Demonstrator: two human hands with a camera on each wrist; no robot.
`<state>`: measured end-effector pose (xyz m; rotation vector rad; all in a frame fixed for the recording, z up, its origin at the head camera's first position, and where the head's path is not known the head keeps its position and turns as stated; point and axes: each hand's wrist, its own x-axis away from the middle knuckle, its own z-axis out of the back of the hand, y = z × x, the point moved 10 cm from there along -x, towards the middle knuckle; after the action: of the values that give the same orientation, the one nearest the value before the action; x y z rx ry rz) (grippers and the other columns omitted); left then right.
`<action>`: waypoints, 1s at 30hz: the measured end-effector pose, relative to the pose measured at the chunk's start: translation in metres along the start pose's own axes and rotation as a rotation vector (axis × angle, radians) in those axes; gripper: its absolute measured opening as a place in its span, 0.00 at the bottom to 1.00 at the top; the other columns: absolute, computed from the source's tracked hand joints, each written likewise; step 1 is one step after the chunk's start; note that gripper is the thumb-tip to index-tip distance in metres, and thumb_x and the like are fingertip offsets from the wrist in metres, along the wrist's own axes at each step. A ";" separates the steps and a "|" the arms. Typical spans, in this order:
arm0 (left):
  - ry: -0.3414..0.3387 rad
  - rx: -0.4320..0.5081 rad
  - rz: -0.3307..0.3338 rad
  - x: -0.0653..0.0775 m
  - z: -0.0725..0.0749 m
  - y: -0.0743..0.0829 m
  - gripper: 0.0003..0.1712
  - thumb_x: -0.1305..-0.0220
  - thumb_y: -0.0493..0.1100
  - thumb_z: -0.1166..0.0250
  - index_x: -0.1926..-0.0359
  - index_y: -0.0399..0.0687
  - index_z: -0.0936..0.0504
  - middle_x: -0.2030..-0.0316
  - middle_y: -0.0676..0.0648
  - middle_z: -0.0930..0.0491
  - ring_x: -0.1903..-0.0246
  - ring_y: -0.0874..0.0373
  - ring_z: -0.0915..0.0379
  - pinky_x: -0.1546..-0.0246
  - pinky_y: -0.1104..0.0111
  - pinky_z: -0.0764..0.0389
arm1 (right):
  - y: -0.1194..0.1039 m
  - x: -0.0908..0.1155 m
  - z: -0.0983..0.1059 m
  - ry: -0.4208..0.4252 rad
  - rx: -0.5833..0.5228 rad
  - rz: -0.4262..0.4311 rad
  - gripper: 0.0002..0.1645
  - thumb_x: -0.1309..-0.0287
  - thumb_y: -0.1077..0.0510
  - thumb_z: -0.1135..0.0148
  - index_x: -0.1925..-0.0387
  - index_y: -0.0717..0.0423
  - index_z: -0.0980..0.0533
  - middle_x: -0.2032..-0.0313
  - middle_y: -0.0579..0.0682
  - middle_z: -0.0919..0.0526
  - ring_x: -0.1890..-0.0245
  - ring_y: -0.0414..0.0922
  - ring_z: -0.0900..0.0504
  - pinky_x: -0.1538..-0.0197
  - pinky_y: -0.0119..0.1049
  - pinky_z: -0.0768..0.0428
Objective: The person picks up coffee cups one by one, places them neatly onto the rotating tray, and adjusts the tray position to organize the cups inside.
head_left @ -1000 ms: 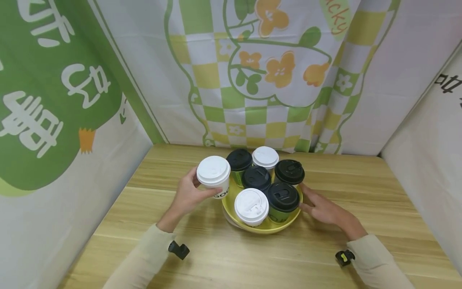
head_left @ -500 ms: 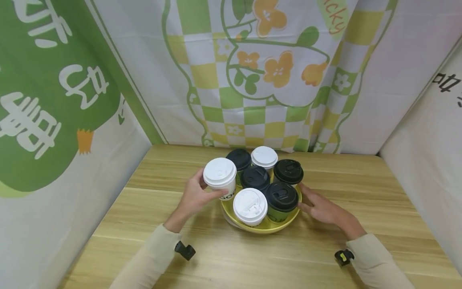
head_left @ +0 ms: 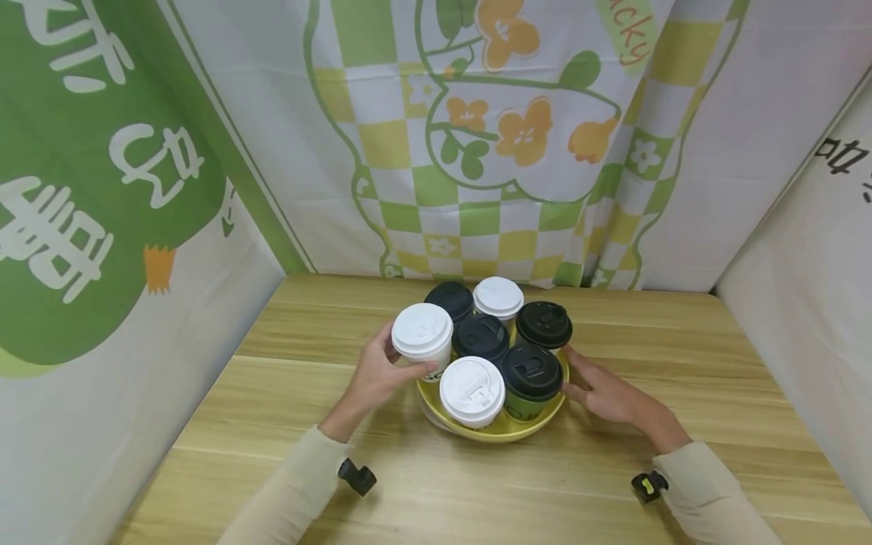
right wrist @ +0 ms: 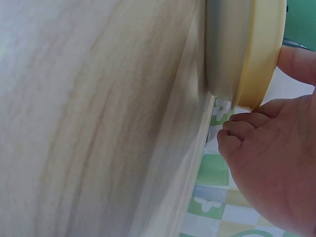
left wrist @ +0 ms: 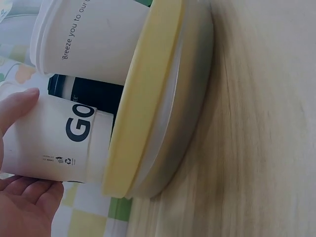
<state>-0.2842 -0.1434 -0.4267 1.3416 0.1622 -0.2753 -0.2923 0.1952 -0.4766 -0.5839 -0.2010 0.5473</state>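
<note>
My left hand [head_left: 375, 376] grips a white paper coffee cup [head_left: 421, 333] with a white lid, thumb in front and fingers behind. The cup is upright over the left part of a round yellow tray [head_left: 502, 437]. In the left wrist view its base meets the tray's rim [left wrist: 140, 113]; whether it touches the bottom is hidden. Several lidded cups stand on the tray, including a white-lidded cup [head_left: 473, 391] in front and a black-lidded green cup [head_left: 533, 372] beside it. My right hand [head_left: 605, 388] touches the tray's right edge, its fingers relaxed, thumb beside the cups.
The tray stands on a light wooden table [head_left: 272, 439], on a pale base [left wrist: 185, 108]. A patterned curtain [head_left: 490, 204] hangs behind the table, with printed cloth walls at the left and right.
My left hand has carried the white cup rightward and slightly down, from the tray's left edge to over the tray beside the other cups. My right hand has stayed at the rim.
</note>
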 end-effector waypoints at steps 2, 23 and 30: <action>-0.008 0.001 -0.007 0.000 -0.002 -0.001 0.48 0.50 0.32 0.17 0.28 0.36 0.28 0.38 0.35 0.18 0.41 0.46 0.18 0.35 0.66 0.18 | 0.000 0.000 0.000 0.000 -0.003 -0.002 0.47 0.20 0.51 0.47 0.18 0.73 0.55 0.19 0.73 0.52 0.20 0.73 0.47 0.20 0.70 0.44; -0.056 -0.036 0.021 0.005 -0.015 -0.024 0.49 0.51 0.32 0.16 0.28 0.34 0.29 0.35 0.35 0.19 0.34 0.44 0.22 0.29 0.62 0.23 | -0.001 0.000 0.000 0.011 -0.025 0.017 0.46 0.20 0.52 0.46 0.18 0.73 0.56 0.19 0.74 0.52 0.20 0.74 0.48 0.20 0.70 0.45; -0.076 -0.062 0.031 0.004 -0.018 -0.028 0.52 0.50 0.34 0.16 0.26 0.35 0.32 0.33 0.36 0.22 0.30 0.43 0.26 0.23 0.53 0.30 | 0.000 0.000 0.000 0.016 -0.019 0.021 0.46 0.21 0.54 0.46 0.18 0.73 0.55 0.19 0.74 0.52 0.20 0.74 0.47 0.20 0.70 0.45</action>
<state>-0.2875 -0.1318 -0.4586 1.2696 0.0852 -0.2927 -0.2917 0.1951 -0.4765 -0.6095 -0.1849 0.5612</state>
